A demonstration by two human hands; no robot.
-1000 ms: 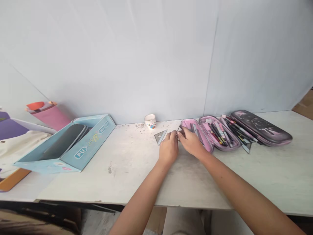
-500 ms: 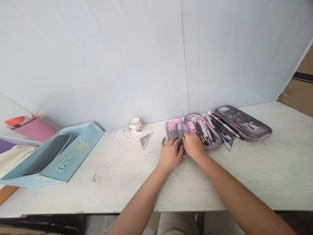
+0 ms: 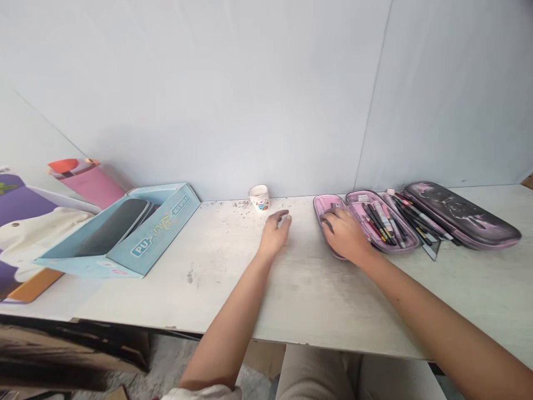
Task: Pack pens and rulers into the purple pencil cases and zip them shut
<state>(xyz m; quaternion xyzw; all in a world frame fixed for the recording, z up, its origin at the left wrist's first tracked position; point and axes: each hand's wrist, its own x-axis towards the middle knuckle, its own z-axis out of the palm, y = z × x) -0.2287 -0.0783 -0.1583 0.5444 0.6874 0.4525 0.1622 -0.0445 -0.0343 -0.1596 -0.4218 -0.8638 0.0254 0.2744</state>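
My left hand (image 3: 275, 233) is over the table just in front of the paper cup, thumb and forefinger apart, covering the spot where a small clear set square lay; whether it touches the set square is hidden. My right hand (image 3: 343, 233) lies across the left half of the open pink pencil case (image 3: 320, 206), fingers spread over the rulers inside, partly hiding them. Pens and markers (image 3: 381, 219) fill the case's right half. To its right, loose pens (image 3: 416, 216) lie beside another set square (image 3: 432, 249) and a closed dark pencil case (image 3: 462, 211).
A white paper cup (image 3: 259, 198) stands by the wall with dark crumbs around it. At left a light blue box (image 3: 166, 228) holds a dark grey case (image 3: 114, 225). A pink rolled item (image 3: 94, 183) leans behind it. The table's front edge (image 3: 308, 343) runs near my lap.
My left hand has left the pencil case and moved left to the set square near the cup. The right hand stays on the case. The view has turned left.
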